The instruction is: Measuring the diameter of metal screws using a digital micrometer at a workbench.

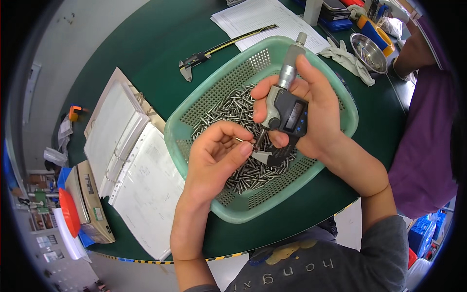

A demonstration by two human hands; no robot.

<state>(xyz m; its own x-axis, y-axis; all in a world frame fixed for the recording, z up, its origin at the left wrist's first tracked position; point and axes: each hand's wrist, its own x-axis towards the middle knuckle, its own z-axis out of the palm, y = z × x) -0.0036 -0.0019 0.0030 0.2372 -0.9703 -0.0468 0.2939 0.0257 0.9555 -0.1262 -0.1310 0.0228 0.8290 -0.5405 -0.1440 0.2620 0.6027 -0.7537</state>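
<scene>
A dark green table [155,53] with a curved edge underlies the whole scene. On it rests a pale green perforated basket [238,217], its long axis slanting from lower left to upper right. An open binder [146,194] lies to the basket's left, and printed sheets [243,19] lie beyond its far rim.

The right hand [321,112], its forearm entering from the lower right, is held above the basket with the palm turned inward. Its fingers are wrapped around a micrometer [287,114], gripping it firmly, with the thumb extended along the handle. The tool is tilted, handle toward the upper right, measuring end toward the left hand.

The left hand [211,155] rises from the lower edge, wrist nearly straight and fingers curled; its thumb and forefinger are pinched together on a small metal pin [239,139], largely hidden, beside the measuring end. Contact between pin and tool cannot be determined.

A caliper [197,59] lies beyond the basket. Many loose pins [250,180] cover the basket's floor.
</scene>
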